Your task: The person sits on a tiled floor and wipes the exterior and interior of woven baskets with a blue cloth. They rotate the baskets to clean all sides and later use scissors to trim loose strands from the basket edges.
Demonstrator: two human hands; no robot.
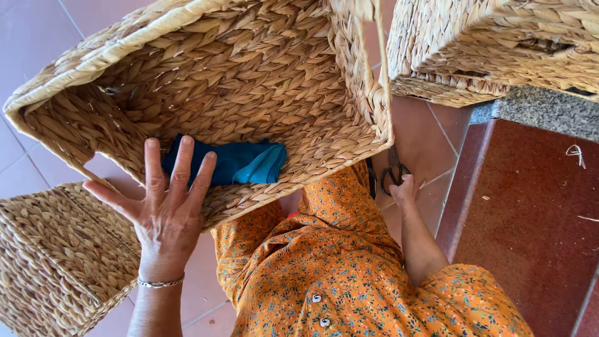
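Observation:
A large woven straw basket (249, 68) lies tipped on my lap, its opening facing me. Inside it rests a folded blue cloth (240, 163). My left hand (163, 209) presses flat on the basket's near rim, fingers spread, fingertips touching the cloth's edge. My right hand (404, 189) reaches down past the basket's right corner and grips dark scissors (393, 171) by their handles near the floor. The basket hides the scissors' blades.
A second woven basket (56, 262) stands at lower left, a third one (493, 43) at upper right on a grey stone ledge (549, 109). Pink floor tiles (424, 134) lie below, a red floor (530, 218) with straw scraps at right. My orange flowered dress (337, 268) fills the lower middle.

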